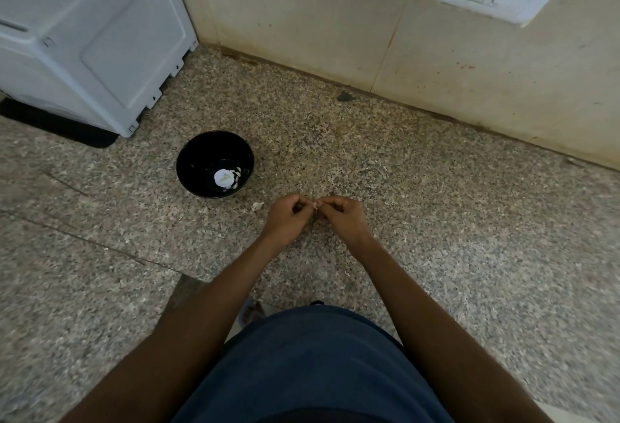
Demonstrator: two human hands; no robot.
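Now, on the speckled counter, the black bowl already holds a few peeled cloves. Just right of it the left hand and right hand meet, both sets of fingertips pinching a small garlic clove, seemingly mid-peel. One loose clove waits beside the bowl.

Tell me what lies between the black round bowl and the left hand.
Head view: one small pale garlic-like scrap lies on the speckled stone counter, apart from both.

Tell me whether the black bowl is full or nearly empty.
Nearly empty: only a few pale pieces lie at the bottom of the black bowl, beside a round white label.
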